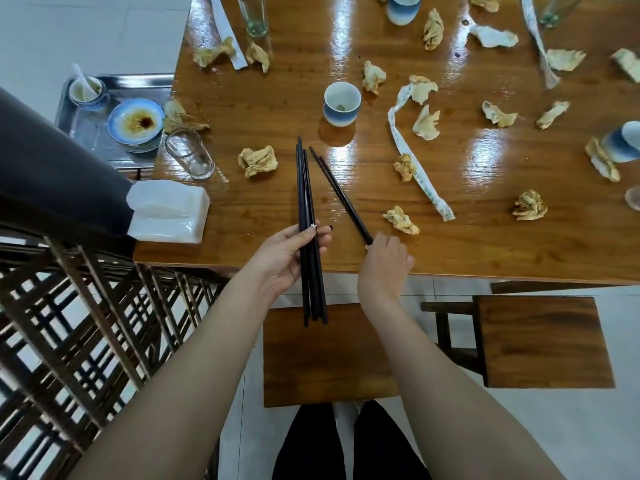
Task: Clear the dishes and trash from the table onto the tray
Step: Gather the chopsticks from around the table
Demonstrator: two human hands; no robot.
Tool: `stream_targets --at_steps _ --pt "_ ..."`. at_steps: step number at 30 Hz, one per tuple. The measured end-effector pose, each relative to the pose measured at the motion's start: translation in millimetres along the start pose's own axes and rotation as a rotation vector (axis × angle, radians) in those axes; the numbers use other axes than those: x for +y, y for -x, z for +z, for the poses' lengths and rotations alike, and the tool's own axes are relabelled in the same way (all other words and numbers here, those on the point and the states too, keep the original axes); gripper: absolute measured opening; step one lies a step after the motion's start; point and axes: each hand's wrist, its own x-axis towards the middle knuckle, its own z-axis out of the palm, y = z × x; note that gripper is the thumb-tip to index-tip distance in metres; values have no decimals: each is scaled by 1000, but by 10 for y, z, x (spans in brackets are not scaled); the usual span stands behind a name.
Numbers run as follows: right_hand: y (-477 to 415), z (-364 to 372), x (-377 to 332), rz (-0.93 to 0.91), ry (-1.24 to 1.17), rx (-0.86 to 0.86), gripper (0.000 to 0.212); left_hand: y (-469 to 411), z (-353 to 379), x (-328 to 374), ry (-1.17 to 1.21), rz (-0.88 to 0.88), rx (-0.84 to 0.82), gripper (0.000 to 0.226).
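My left hand (287, 254) grips a bundle of several black chopsticks (304, 188) upright over the table's near edge. My right hand (384, 261) is closed on the near end of a pair of black chopsticks (339, 192) that slants across the wooden table (450, 237). A steel tray (86, 129) stands off the table's left end; it holds a blue-rimmed saucer with sauce (135, 123) and a small cup with a white spoon (85, 91). Crumpled napkins, such as one (258, 161) near the chopsticks, lie scattered. A blue-and-white cup (342, 103) stands mid-table.
An empty glass (189, 154) and a tissue pack (168, 213) sit at the table's left edge. Paper chopstick sleeves (415, 168), a tall glass (254, 15) and more cups (403, 8) lie farther out. Wooden stools (540, 341) stand below; a lattice screen (86, 323) is at left.
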Motion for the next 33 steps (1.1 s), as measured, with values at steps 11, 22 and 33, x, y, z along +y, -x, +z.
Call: stream_targets --at_steps 11,22,33 --pt "-28 -681 14 568 -1150 -538 13 97 106 48 10 -2 -7 16" --pt "228 -1462 51 113 -1076 -771 11 403 455 310 -109 112 -181 19" --pt "383 -1674 175 82 -1022 -627 13 621 575 307 -146 129 -190 12"
